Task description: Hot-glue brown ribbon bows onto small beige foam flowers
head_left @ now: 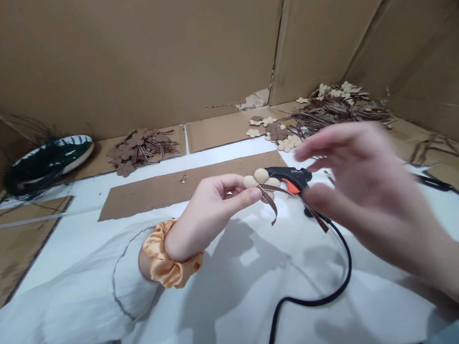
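My left hand [223, 200] pinches a beige flower cutout [261, 176] between thumb and fingers, with a thin brown ribbon [271, 203] lying across it. The ribbon's two ends hang out to the right and downward. My right hand [369, 195], smeared by motion, is raised to the right of the flower with its fingers and thumb apart, and nothing shows between them. Behind the flower lies a black glue gun [293, 175] with an orange trigger, partly hidden by the petals. Its black cord [348, 268] curves down toward the front.
Brown flower cutouts [138, 148] are heaped at the back left. More flowers [285, 138] and a pile of brown ribbons [337, 112] lie at the back right. A bowl [80, 155] of dark green strands stands far left. A cardboard strip [149, 194] crosses the white table; cardboard walls stand behind.
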`<state>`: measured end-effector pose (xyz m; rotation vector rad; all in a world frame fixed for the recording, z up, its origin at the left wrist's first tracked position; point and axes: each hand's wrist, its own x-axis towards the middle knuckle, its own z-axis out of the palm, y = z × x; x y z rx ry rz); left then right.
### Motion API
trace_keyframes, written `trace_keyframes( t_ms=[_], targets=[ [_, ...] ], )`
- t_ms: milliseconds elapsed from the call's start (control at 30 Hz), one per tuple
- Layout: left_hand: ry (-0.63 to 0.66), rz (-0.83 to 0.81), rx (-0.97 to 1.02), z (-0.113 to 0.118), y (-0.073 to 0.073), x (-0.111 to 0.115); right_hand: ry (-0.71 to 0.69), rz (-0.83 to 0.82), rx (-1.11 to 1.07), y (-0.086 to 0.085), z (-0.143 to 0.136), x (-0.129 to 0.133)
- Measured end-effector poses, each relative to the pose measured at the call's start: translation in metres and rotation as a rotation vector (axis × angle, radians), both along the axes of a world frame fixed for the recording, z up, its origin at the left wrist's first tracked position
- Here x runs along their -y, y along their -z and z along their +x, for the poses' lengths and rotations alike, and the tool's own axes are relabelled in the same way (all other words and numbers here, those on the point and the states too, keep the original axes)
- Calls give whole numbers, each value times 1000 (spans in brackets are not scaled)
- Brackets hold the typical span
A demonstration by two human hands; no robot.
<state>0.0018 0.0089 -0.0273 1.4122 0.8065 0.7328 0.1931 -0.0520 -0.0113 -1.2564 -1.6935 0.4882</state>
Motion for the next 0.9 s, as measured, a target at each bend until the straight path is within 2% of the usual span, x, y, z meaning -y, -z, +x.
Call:
trace_keyframes(
  t_ms=[133,200,400,633,900],
  targets=[
    [31,-58,98,1,1,1,-217,-364,-148,8,-6,-26],
    [4,-71,95,0,2,1,-275,-453,-218,12,-8,-31],
    [-28,-9,-31,-1,0,0,-297,-536,-314,13,-10,-31],
    [-74,132,-259,-2,-2,2,-279,-574,-276,10,-12,-29],
    [-107,197,-278,1,-2,4,-294,-579,-320,8,-16,-25]
  ],
)
